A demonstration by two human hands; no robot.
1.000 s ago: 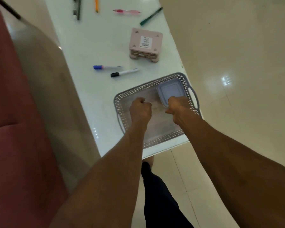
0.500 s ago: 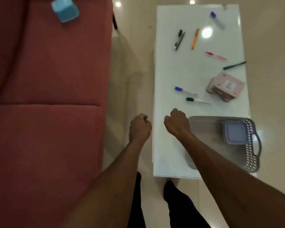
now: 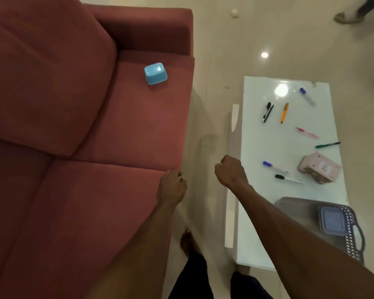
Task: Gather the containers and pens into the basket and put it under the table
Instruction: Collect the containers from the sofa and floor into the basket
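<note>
A: Head view, quick pass. Both hands hold nothing. Left hand (image 3: 172,186) is clenched over the front edge of the sofa (image 3: 73,147); right hand (image 3: 230,169) is clenched too, hanging over the floor gap just off the tabletop's (image 3: 257,212) left edge.

B: Basket?

A: Basket (image 3: 352,240) sits at the tabletop's near right corner, handle out past the edge, grey container (image 3: 335,221) already inside. Right forearm hides its left part.

B: What's left out?

A: Pink container (image 3: 320,168) by the right edge. Blue-capped marker (image 3: 274,166) and black-capped marker (image 3: 288,179) mid-tabletop; orange pen (image 3: 284,112), pink pen (image 3: 307,133) and green pen (image 3: 328,145) further back.

B: Why face the sofa?

A: My guess: blue container (image 3: 156,73) lies alone on the far seat cushion, well apart from the basket, so it's probably next. Nothing goes under the table yet.
</note>
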